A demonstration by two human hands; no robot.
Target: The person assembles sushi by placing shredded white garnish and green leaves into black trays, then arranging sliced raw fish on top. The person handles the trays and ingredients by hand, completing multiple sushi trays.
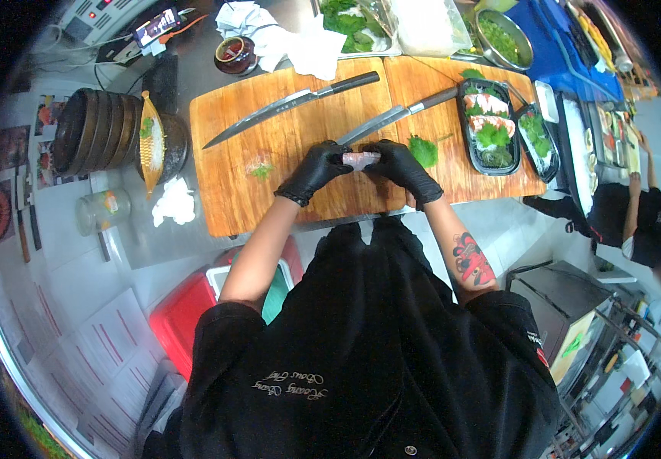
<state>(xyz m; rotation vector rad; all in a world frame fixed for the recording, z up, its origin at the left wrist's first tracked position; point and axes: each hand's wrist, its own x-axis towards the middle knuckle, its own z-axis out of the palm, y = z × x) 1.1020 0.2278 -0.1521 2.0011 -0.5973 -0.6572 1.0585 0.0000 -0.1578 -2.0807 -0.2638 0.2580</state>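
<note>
Both my hands wear black gloves and meet over the front of the wooden cutting board (231, 206). My left hand (316, 170) and my right hand (401, 168) grip a short, pale pink piece of raw fish (361, 160) between their fingers, one at each end. Just beyond them lies a knife (384, 121), its blade tip close to my left fingers. A longer, slender knife (277, 109) rests farther back on the board. Beside my right hand is a green shiso leaf (423, 151). Some small green and pale scraps (261, 170) lie left of my left hand.
Black trays (491, 126) of pink slices and green leaves sit at the board's right end. Behind it are a brown pot (235, 55), white cloths (300, 38) and a metal bowl of greens (503, 38). Dark round containers (93, 130) stand left. Another person (636, 214) works far right.
</note>
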